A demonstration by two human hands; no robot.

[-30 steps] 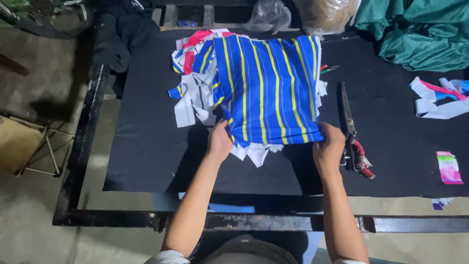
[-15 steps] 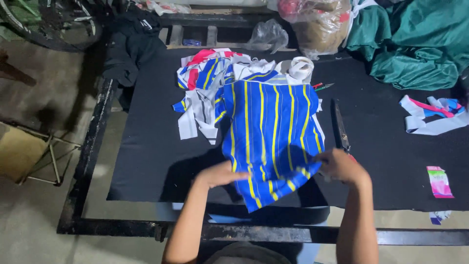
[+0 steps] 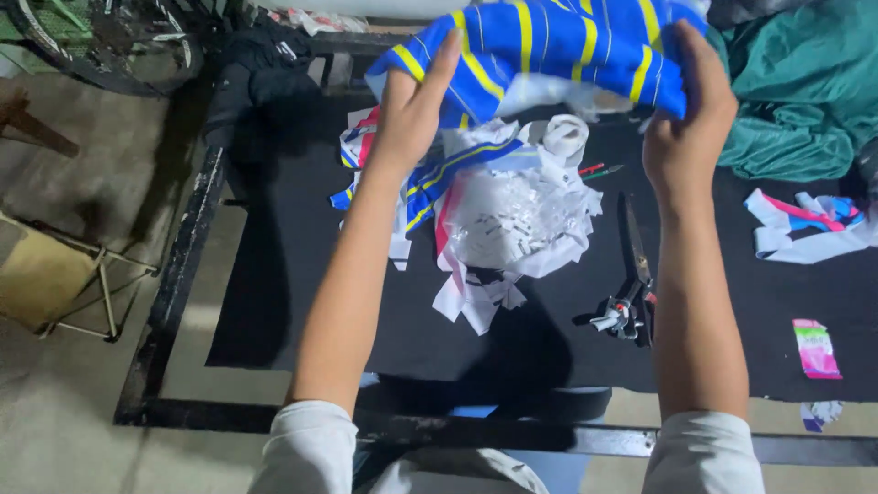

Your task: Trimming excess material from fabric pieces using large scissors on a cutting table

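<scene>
- The blue cloth (image 3: 549,46) is royal blue with narrow yellow stripes, each edged in white; it hangs bunched and creased, lifted clear above the black table (image 3: 302,274) near the top of the view.
- The left hand (image 3: 416,101) is closed on the cloth's left edge, thumb in front and fingers behind.
- The right hand (image 3: 690,119) is clamped on its right edge (fingers curled over the top fold).
- Beneath the cloth lies a heap of white and striped scraps (image 3: 503,220), resting on the table.
- Scissors (image 3: 633,274) lie just right of the heap, blades pointing away.
- Green fabric (image 3: 805,101) sits at the far right.
</scene>
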